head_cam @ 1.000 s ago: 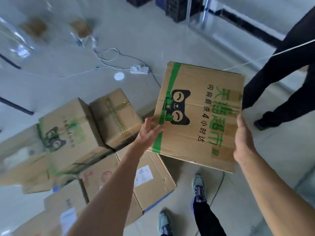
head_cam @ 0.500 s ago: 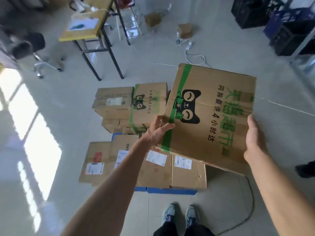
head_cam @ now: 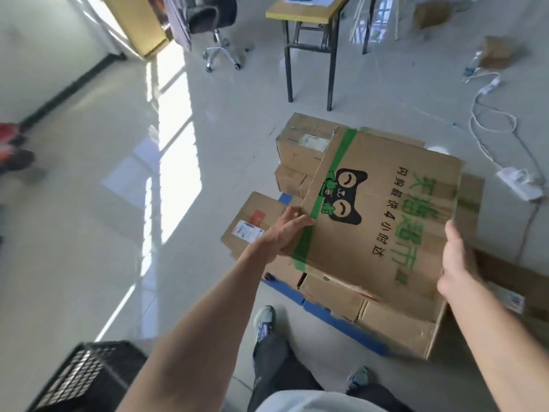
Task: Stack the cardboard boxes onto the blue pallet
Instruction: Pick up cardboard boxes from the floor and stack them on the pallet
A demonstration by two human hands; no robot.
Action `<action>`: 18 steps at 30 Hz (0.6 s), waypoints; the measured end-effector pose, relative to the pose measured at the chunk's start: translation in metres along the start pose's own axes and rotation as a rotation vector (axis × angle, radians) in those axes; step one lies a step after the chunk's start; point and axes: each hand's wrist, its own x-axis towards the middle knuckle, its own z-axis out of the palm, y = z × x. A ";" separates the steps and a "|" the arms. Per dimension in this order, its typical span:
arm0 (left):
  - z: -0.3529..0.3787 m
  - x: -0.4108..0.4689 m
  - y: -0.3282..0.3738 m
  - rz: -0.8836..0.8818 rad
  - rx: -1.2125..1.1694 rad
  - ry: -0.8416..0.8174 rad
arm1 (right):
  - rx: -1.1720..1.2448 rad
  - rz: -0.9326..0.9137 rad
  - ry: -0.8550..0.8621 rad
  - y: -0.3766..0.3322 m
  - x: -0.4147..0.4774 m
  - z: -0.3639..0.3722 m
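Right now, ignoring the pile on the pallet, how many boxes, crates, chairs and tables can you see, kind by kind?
Cat-logo cardboard box being carried: 1
Small cardboard boxes on the far floor: 2
Black plastic crate: 1
Office chair: 1
Yellow-topped table: 1
Total: 6

The person wears dark grey trousers [head_cam: 276,361], grey-blue sneakers [head_cam: 264,321] with pale soles, and a light grey top [head_cam: 312,401]. Both forearms [head_cam: 208,322] are bare down to the left hand [head_cam: 286,233] and right hand [head_cam: 457,263].
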 end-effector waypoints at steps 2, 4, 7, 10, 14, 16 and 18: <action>-0.037 0.008 -0.016 -0.059 -0.018 0.012 | 0.006 0.032 0.000 0.008 -0.003 0.039; -0.075 0.018 -0.029 -0.103 -0.023 0.011 | 0.020 0.037 -0.003 0.019 -0.007 0.081; -0.133 0.032 -0.039 -0.162 -0.019 -0.017 | 0.005 0.054 0.000 0.036 -0.009 0.144; -0.189 0.051 -0.048 -0.194 0.003 -0.043 | -0.003 0.139 -0.003 0.054 -0.001 0.197; -0.247 0.091 -0.063 -0.230 -0.012 -0.042 | 0.030 0.124 0.064 0.073 0.018 0.256; -0.268 0.113 -0.073 -0.233 -0.009 -0.050 | 0.020 0.167 0.015 0.082 0.031 0.280; -0.286 0.134 -0.082 -0.245 -0.019 -0.041 | 0.010 0.209 -0.021 0.090 0.047 0.301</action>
